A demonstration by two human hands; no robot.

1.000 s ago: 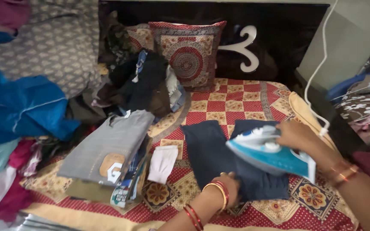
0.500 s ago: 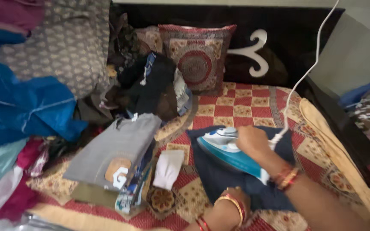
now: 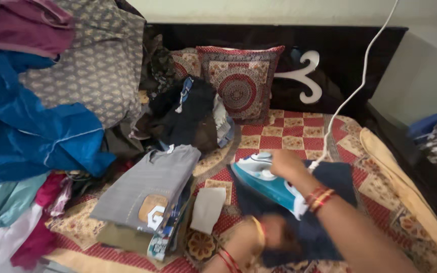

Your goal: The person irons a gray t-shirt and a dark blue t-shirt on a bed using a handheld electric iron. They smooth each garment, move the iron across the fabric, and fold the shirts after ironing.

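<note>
Your right hand (image 3: 285, 164) is wrapped around the handle of the blue and white iron (image 3: 266, 184), fingers closed tight on it. The iron sits under your fingers, flat on the dark blue cloth (image 3: 330, 202). Its white cord (image 3: 352, 96) goes up and away from your wrist. Your left hand (image 3: 261, 237) is blurry; it lies on the near edge of the cloth, and I cannot tell how open its fingers are. A stack of folded clothes (image 3: 147, 194) lies to the left of your left fingers.
</note>
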